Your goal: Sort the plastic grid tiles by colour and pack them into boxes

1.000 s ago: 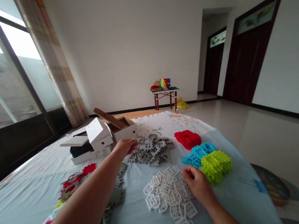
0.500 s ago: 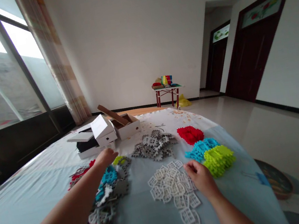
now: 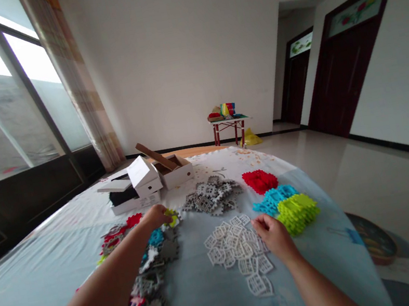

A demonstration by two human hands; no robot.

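My left hand [image 3: 155, 217] reaches to the far end of a mixed pile, its fingers closed on a lime-green plastic building piece [image 3: 172, 217] with notched edges. Beneath and beside my left forearm lie red pieces [image 3: 134, 219], grey pieces [image 3: 171, 249] and blue pieces [image 3: 156, 237]. My right hand [image 3: 272, 233] is closed in a pinch at the right edge of a heap of white window-shaped pieces [image 3: 236, 245]; what its fingertips hold, if anything, is hidden. Just right of it sits a stack of lime-green pieces [image 3: 298, 213].
A grey heap [image 3: 212, 196] lies mid-table, with a red stack [image 3: 260, 181] and a blue stack [image 3: 274, 200] to its right. White boxes [image 3: 145, 176] and an opened carton [image 3: 174, 174] stand behind on the cloth-covered round table [image 3: 197, 291]. A stool [image 3: 374, 239] is at the right.
My left hand has moved slightly right and down onto the lime-green piece and closed on it. My right hand stays nearly in place. The view has shifted a little.
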